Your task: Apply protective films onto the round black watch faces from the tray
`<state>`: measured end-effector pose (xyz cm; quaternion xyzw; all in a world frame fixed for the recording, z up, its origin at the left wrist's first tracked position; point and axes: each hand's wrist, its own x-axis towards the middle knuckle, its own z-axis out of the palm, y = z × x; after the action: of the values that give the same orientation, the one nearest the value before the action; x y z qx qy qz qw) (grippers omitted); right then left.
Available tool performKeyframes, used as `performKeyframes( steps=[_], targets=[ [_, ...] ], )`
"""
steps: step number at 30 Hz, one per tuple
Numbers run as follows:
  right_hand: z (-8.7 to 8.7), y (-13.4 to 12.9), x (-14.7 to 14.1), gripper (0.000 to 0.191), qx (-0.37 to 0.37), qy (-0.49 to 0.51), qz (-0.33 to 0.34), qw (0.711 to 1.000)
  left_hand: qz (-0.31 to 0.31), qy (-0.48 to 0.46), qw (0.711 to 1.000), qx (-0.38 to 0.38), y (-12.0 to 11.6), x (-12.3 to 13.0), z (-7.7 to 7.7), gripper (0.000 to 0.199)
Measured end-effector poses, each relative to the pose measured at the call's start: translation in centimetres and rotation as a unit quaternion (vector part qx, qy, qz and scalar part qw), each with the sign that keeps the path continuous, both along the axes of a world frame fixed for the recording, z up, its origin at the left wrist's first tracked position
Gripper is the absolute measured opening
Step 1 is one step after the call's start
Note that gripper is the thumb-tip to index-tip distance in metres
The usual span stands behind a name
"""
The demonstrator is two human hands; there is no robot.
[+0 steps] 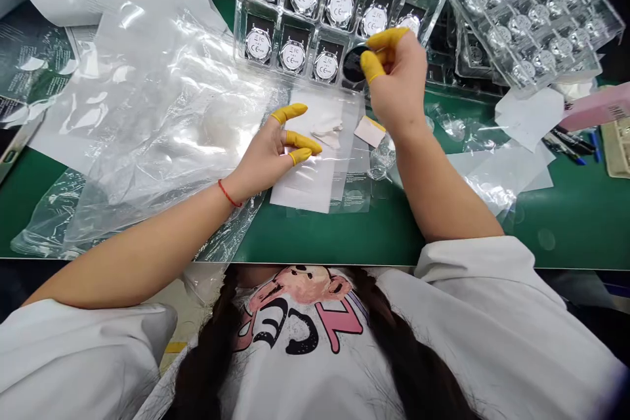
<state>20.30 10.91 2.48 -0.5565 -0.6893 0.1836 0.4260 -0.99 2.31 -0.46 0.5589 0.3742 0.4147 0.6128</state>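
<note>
- The right hand pinched a dark disc, its fingers clamped on the disc's rim, just beside the front edge of the clear tray.
- The left hand lay on a white sheet, fingers spread apart.
- A plastic bag spread left of the sheet.
- Open green desk showed between the sheet and the desk's near edge.
</note>
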Motion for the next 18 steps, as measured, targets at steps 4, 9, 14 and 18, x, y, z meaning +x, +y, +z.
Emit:
performKeyframes(
  steps=[4,9,14,18],
  targets=[
    [-0.1,2.7,1.5,0.012,-0.030,-0.159,-0.081,0.983,0.005,-0.004,1.000,-0.003,-0.1,0.0,0.3,0.063],
    [1.5,3.0,-1.3,0.014,-0.002,-0.307,0.056,0.950,0.027,-0.018,0.999,-0.010,-0.3,0.1,0.8,0.053],
    [3.5,3.8,-4.4,0.026,-0.030,-0.484,0.139,0.864,0.027,-0.038,0.998,-0.042,-0.4,0.2,1.2,0.047],
    [5.0,2.4,-4.9,0.024,-0.027,-0.531,0.106,0.840,0.040,-0.063,0.995,-0.059,-0.4,0.0,1.1,0.043]
  ],
)
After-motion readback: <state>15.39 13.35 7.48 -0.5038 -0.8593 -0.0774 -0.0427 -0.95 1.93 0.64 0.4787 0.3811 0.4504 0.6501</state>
